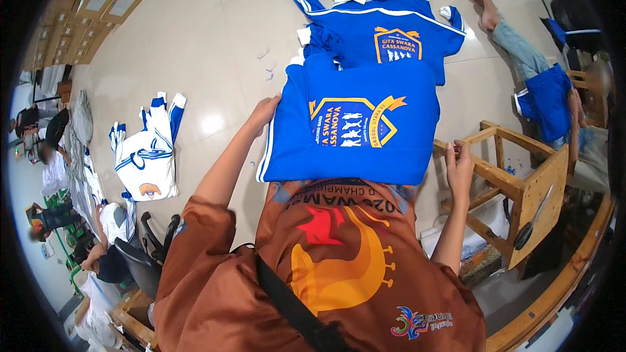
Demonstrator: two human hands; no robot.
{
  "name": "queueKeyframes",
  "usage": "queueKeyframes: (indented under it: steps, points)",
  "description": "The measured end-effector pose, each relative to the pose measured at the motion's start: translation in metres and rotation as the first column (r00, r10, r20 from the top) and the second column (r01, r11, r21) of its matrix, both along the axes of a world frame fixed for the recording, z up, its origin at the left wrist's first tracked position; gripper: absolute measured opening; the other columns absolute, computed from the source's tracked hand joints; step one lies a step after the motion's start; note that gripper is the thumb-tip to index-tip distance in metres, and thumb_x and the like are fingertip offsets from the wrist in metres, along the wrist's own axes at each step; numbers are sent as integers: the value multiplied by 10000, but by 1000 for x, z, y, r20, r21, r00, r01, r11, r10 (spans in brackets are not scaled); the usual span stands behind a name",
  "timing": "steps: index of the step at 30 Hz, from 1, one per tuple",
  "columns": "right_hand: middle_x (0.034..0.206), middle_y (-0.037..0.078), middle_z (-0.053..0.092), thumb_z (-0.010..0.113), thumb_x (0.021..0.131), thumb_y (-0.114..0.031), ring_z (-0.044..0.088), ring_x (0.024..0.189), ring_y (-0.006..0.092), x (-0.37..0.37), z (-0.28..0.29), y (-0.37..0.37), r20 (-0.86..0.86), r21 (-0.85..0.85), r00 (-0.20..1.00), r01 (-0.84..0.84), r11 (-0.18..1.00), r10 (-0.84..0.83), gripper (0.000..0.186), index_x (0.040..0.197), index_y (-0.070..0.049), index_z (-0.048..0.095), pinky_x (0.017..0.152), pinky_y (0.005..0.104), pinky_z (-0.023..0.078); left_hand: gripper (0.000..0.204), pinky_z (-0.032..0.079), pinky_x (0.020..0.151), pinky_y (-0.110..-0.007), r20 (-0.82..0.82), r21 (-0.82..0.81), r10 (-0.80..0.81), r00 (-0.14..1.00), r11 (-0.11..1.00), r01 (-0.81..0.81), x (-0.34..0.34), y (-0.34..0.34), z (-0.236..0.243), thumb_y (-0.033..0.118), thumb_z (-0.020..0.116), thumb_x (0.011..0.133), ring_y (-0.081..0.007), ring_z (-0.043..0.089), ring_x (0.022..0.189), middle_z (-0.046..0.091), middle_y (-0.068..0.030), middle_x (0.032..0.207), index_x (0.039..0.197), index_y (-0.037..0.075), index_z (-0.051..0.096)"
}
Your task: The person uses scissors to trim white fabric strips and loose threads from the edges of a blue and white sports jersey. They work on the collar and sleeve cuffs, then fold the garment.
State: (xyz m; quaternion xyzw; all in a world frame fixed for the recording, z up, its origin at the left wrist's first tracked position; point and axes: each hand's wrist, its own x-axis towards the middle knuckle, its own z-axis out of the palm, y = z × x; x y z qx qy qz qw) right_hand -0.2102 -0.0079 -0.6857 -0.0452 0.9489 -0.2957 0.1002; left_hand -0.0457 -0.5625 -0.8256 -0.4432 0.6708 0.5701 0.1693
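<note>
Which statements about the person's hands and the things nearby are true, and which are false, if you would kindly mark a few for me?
1. The left hand is at the left edge of the printed blue top. True.
2. Both hands are on that garment. False: the right hand is apart from it, to its right.
3. Black-handled scissors lie on the wooden stool. True.
4. Every top in view is blue. False: a white top with blue trim lies on the floor at the left.
5. Another blue top lies beyond the nearest one. True.
</note>
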Motion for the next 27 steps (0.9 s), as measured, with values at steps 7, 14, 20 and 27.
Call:
queueKeyframes:
  steps: [7,14,20,27]
  points:
    - [1021,200,754,676,1031,-249,727,887,295,4,33,-19,0,-85,999,-43,995,43,304,1173,20,674,813,404,565,484,598,801,-379,6,210,186,983,960,-183,-89,-13,-20,357,715,1013,-251,736,931,755,-187,1108,1190,-92,684]
    - [968,169,755,713,995,-143,719,822,250,15,46,-43,-21,-185,998,-65,981,62,184,1067,26,710,778,371,565,400,545,726,-329,-193,-192,107,975,971,-144,-91,-38,-20,332,740,996,-179,676,816,720,-110,956,1096,-46,656]
    - [971,140,754,727,969,-92,708,836,197,12,53,-89,-87,-296,989,-140,945,120,166,1091,20,720,774,338,565,322,526,701,-343,-472,-431,20,881,867,-251,-84,-27,22,283,707,1016,-168,636,772,671,-83,909,1126,7,584]
    - [1377,162,636,914,804,-151,672,1103,206,33,89,-179,42,-778,956,-150,609,290,779,1459,-5,519,909,369,576,331,575,860,-442,-538,-630,-464,704,776,31,-58,122,212,1,642,936,-442,713,1088,722,-259,1083,1252,27,548]
